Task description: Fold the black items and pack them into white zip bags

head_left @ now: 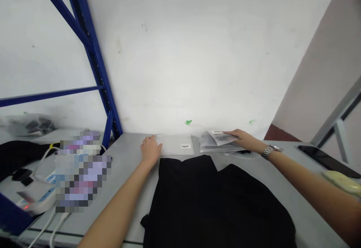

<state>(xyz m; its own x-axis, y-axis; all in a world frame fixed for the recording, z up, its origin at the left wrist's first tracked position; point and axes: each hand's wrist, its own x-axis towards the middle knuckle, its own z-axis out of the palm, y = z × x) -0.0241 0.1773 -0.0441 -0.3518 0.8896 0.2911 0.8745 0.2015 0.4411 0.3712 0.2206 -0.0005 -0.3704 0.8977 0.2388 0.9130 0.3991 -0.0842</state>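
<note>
Black cloth (pixel 197 199), one matte, soft piece with a scalloped far edge, spreads between the forearms and stops just short of the hands. Outside the left forearm sit white plastic power strips (pixel 46 199) with blue sockets, pale cables, and blocky, blurred lavender items, too obscured to count. Beyond the right forearm lie one smooth, rounded yellow object (pixel 342 182) and, past it, one glossy black slab (pixel 328 160). One linked metal watch (pixel 269 151) circles the right wrist. The left hand (pixel 151 150) rests, fingers loosely bent and thumb spread apart, on the left edge of one flat, rectangular, frosted pouch (pixel 172 145) bearing one white barcode label (pixel 185 146). The right hand (pixel 244 141) has its fingers at the raised edge of the topmost of several thin, crinkled translucent bags (pixel 214 144); its thumb is hidden, so I cannot tell whether it grips. A second label shows by those fingertips. All lie on one smooth grey table (pixel 132 142). Behind both hands rises a scuffed white wall (pixel 197 63) with three green flecks; a blue metal frame (pixel 98 63) stands beyond the left hand.
</note>
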